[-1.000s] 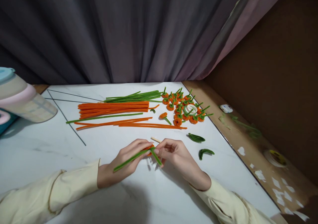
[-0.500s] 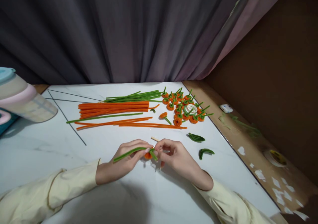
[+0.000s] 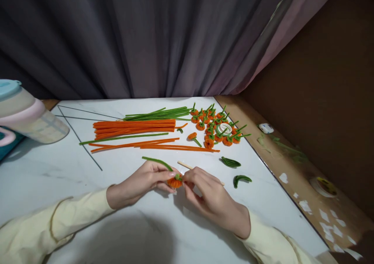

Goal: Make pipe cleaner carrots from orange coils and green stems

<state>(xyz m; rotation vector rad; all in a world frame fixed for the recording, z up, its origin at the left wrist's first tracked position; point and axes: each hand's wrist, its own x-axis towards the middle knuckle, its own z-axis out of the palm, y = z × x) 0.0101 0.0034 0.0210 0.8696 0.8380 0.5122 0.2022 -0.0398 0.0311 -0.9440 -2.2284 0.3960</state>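
Between the fingertips of my left hand (image 3: 140, 184) is a small orange pipe-cleaner pumpkin (image 3: 174, 183). A green pipe cleaner (image 3: 157, 161) runs from its top and arcs away over the left fingers. My right hand (image 3: 216, 201) has thumb and forefinger pinched at the pumpkin's right side, on the short green end by its top; the exact grip is partly covered by the fingers. Lying on the table just beyond the right hand, and partly hidden by it, is a thin wooden stick (image 3: 184, 164).
Orange pipe cleaners (image 3: 134, 128) and green ones (image 3: 157, 113) lie in bundles beyond the hands. Several finished pumpkins (image 3: 200, 125) cluster around a white tape roll (image 3: 225, 129). Dark green bent pieces (image 3: 230, 162) sit to the right. A large cup (image 3: 43, 119) stands at left.
The pumpkin has turned so more of its orange side shows. The green pipe cleaner's free end has swung up and away from me. My right hand has shifted slightly, its fingers curling in.
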